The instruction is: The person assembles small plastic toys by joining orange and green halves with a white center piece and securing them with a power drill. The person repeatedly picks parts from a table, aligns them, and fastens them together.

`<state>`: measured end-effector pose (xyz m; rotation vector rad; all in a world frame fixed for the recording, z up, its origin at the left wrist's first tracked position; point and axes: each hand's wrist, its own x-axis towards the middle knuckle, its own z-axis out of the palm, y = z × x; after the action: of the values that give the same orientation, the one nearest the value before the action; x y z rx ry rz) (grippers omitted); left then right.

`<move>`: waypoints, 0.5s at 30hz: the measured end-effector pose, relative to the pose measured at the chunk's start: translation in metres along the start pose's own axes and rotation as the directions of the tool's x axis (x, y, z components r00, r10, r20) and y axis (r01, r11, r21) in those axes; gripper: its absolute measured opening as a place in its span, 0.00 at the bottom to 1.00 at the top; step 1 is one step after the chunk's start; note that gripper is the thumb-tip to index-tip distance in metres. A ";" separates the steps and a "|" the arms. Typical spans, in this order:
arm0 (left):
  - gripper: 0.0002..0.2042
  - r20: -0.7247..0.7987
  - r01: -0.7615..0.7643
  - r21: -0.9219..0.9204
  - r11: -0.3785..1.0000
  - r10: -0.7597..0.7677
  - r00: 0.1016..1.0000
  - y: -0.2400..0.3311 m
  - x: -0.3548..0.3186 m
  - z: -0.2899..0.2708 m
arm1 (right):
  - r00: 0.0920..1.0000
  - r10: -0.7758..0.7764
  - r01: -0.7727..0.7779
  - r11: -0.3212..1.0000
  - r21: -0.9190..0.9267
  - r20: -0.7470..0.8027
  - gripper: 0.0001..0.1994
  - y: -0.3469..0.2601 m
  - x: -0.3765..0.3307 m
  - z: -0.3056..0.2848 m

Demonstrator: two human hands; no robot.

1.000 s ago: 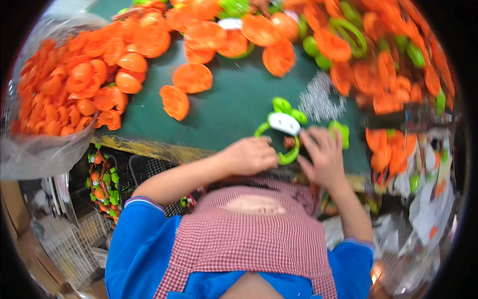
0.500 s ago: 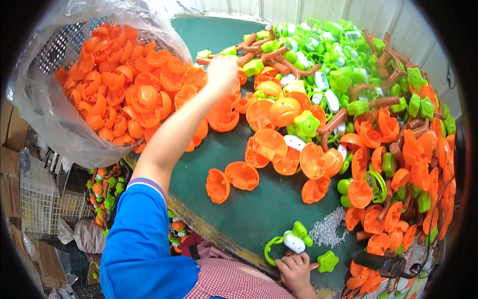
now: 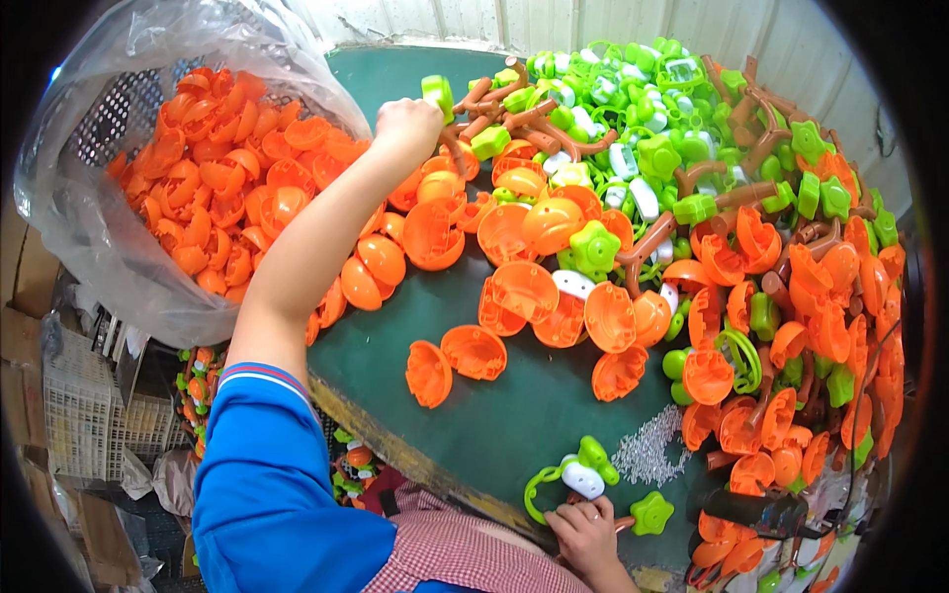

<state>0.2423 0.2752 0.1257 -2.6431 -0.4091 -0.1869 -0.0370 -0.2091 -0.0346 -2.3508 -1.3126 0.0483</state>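
Note:
My left hand (image 3: 408, 130) reaches far across the table with its fingers closed. A brown plastic branch piece (image 3: 453, 148) with a green star-shaped end (image 3: 437, 97) sticks out of its grip, beside the brown and orange parts. Close to my body, my right hand (image 3: 585, 539) is closed round another brown branch piece (image 3: 625, 523), whose green star end (image 3: 651, 514) points right. Touching or just beyond its fingers lies a white oval part (image 3: 583, 481) with a green loop (image 3: 539, 494) and green lobes (image 3: 596, 458). Most of the right hand's piece is hidden by the fingers.
A basket lined with a clear plastic bag (image 3: 59, 188) holds many orange half shells (image 3: 213, 188). Loose orange shells (image 3: 474, 352) lie mid-table. Small silver screws (image 3: 647, 450) form a heap near a dark power tool (image 3: 756, 512). Piled green, white, brown and orange parts (image 3: 682, 148) line the right side.
My left hand has moved up and left from among the parts, lifting the brown branch piece with the green star end. My right hand stays nearly still. The whole view has shifted slightly.

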 end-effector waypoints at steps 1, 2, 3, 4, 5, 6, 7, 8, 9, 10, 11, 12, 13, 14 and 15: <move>0.14 -0.066 0.054 -0.097 0.994 -0.061 0.996 0.014 -0.025 -0.016 | 1.000 0.012 -0.012 1.000 -0.011 0.003 0.12 -0.002 0.000 -0.004; 0.16 -0.279 -0.081 -0.264 0.961 0.005 0.960 0.025 -0.055 -0.021 | 1.000 0.026 -0.026 1.000 -0.017 -0.008 0.11 -0.001 -0.004 -0.003; 0.18 -0.470 -0.246 -0.406 0.880 0.030 0.882 0.039 -0.091 -0.019 | 0.998 0.055 -0.055 0.998 -0.020 -0.006 0.11 -0.001 -0.009 0.000; 0.19 -0.198 -0.241 -0.750 0.615 0.139 0.970 0.051 -0.135 -0.023 | 0.998 0.064 -0.065 0.998 -0.027 -0.016 0.10 -0.002 -0.009 0.004; 0.19 0.039 -0.060 -0.960 0.274 0.340 0.940 0.062 -0.175 -0.029 | 0.996 0.080 -0.081 0.996 -0.035 -0.026 0.08 -0.002 -0.005 0.005; 0.20 0.234 0.218 -0.972 0.088 0.427 0.874 0.061 -0.230 -0.028 | 0.997 0.073 -0.073 0.997 -0.030 0.007 0.07 -0.008 0.006 0.001; 0.21 0.286 0.290 -0.955 0.061 0.437 0.853 0.067 -0.273 -0.022 | 0.996 0.080 -0.079 0.996 -0.040 0.030 0.07 -0.014 0.014 -0.003; 0.21 0.343 0.360 -0.932 0.050 0.453 0.823 0.079 -0.312 -0.021 | 0.998 0.060 -0.060 0.998 -0.028 0.010 0.08 -0.013 0.017 -0.002; 0.22 0.282 0.229 -0.957 0.181 0.375 0.883 0.093 -0.346 -0.005 | 0.999 0.047 -0.047 0.998 -0.035 -0.010 0.09 -0.015 0.014 -0.001; 0.22 0.273 0.218 -0.958 0.188 0.354 0.895 0.102 -0.366 0.000 | 0.999 0.046 -0.047 0.998 -0.038 -0.024 0.09 -0.015 0.012 0.001; 0.22 0.266 0.211 -0.958 0.195 0.329 0.906 0.109 -0.382 0.004 | 0.998 0.041 -0.043 0.998 -0.040 -0.037 0.09 -0.015 0.008 0.002; 0.22 0.323 0.263 -0.941 0.213 0.327 0.888 0.112 -0.391 0.008 | 0.997 0.051 -0.052 0.998 -0.029 -0.064 0.08 -0.014 0.005 0.005; 0.22 0.323 0.259 -0.939 0.227 0.321 0.890 0.115 -0.398 0.008 | 0.996 0.056 -0.057 0.998 -0.008 -0.075 0.08 -0.016 0.002 0.003; 0.22 0.324 0.255 -0.936 0.241 0.311 0.893 0.120 -0.404 0.007 | 0.995 0.055 -0.053 0.998 0.029 -0.083 0.08 -0.018 -0.004 0.004; 0.22 0.316 0.243 -0.935 0.259 0.296 0.901 0.123 -0.406 0.007 | 0.994 0.048 -0.042 0.997 0.063 -0.102 0.07 -0.017 -0.008 0.005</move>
<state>-0.1028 0.0700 -0.0122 -4.0149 -0.4790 0.3363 -0.0563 -0.2059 -0.0334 -2.2999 -1.1926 -0.0192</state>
